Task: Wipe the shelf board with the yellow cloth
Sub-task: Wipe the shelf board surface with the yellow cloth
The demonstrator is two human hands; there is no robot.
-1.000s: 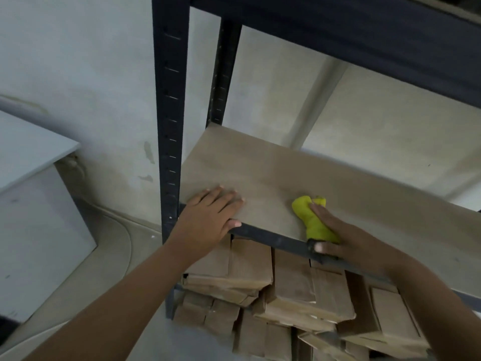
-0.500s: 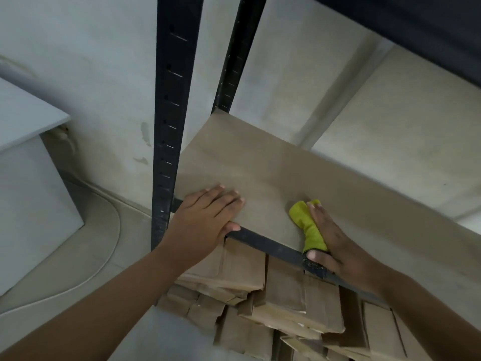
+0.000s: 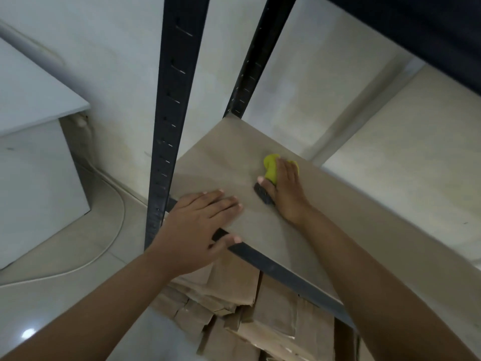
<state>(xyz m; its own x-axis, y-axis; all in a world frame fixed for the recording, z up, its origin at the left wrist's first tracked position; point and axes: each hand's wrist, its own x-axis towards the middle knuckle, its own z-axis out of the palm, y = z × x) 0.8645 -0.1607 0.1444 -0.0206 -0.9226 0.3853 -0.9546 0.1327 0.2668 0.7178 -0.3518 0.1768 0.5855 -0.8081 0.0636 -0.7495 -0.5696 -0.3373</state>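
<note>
The brown shelf board point(image 3: 229, 162) sits in a black metal rack. My right hand point(image 3: 286, 188) presses the bunched yellow cloth point(image 3: 270, 168) flat on the board, near its back edge; a small black object point(image 3: 263, 195) lies under my thumb. My left hand point(image 3: 200, 217) rests palm down on the board's front left corner, fingers spread, thumb hooked over the black front rail point(image 3: 273, 267).
Black slotted uprights point(image 3: 174, 100) stand at the rack's left end. An upper shelf beam point(image 3: 416, 29) hangs overhead. Brown paper bags point(image 3: 234, 295) are stacked on the level below. A white cabinet point(image 3: 33, 165) and a cable on the floor point(image 3: 114, 225) are to the left.
My right hand has slid the yellow cloth from the front rail back across the board toward the wall. My left hand has stayed on the front corner. The view has tilted closer.
</note>
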